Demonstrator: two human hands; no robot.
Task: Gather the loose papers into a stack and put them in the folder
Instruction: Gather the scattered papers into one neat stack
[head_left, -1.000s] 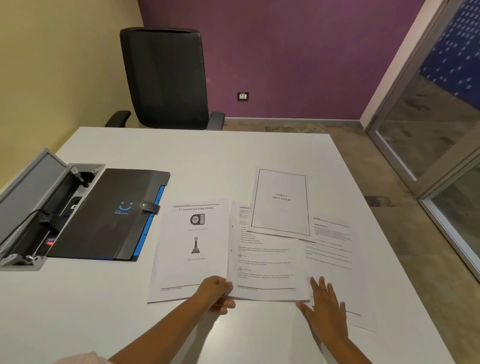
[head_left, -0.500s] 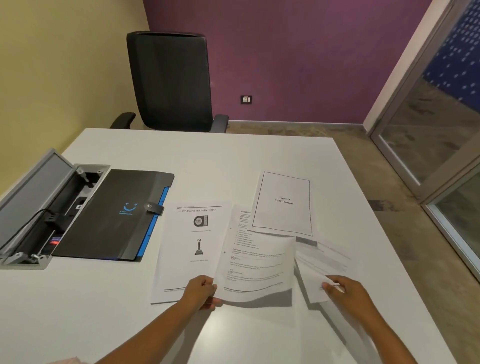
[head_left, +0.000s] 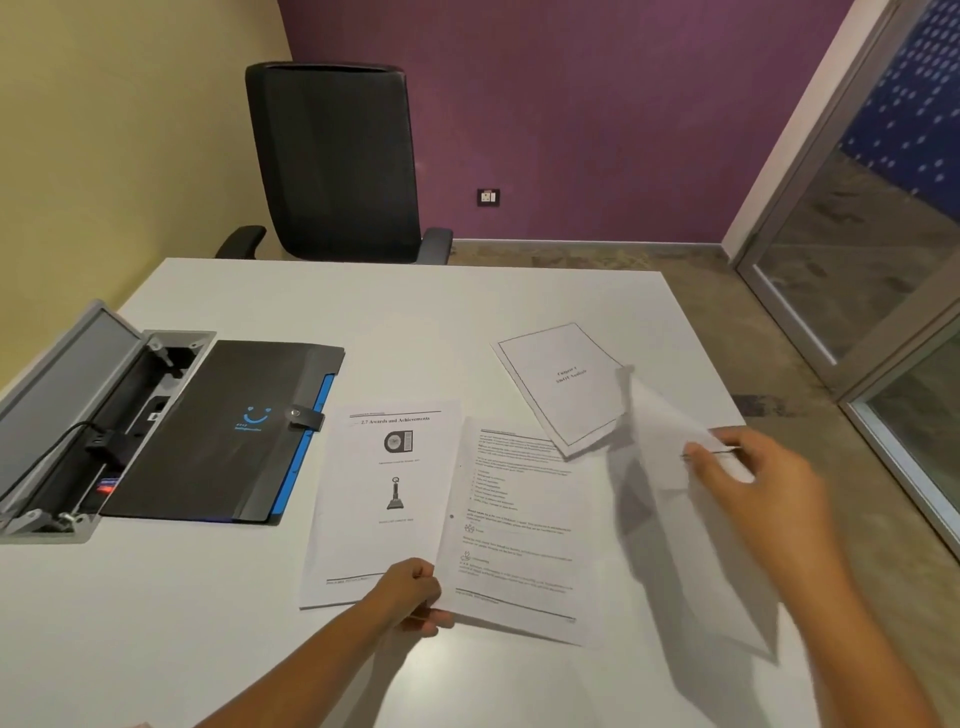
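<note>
Several printed papers lie on the white table (head_left: 363, 322). My left hand (head_left: 413, 595) pinches the near left corner of a text page (head_left: 514, 525), lifting it slightly. Beside it on the left lies an awards page (head_left: 379, 499) with two pictures. My right hand (head_left: 753, 488) pinches a sheet (head_left: 660, 436) held up off the table, blurred by motion. A bordered title page (head_left: 561, 384) lies further back, turned at an angle. The black folder (head_left: 218, 431) with a blue edge and snap strap lies closed at the left.
An open grey cable box (head_left: 67, 415) with a plug and cable is set into the table left of the folder. A black office chair (head_left: 332, 161) stands at the far edge. The table's right edge drops to the floor beside a glass door (head_left: 883, 234).
My right hand has picked up the rightmost sheet and raised it off the table, moving back and right. The title page has rotated. My left hand keeps its pinch on the text page.
</note>
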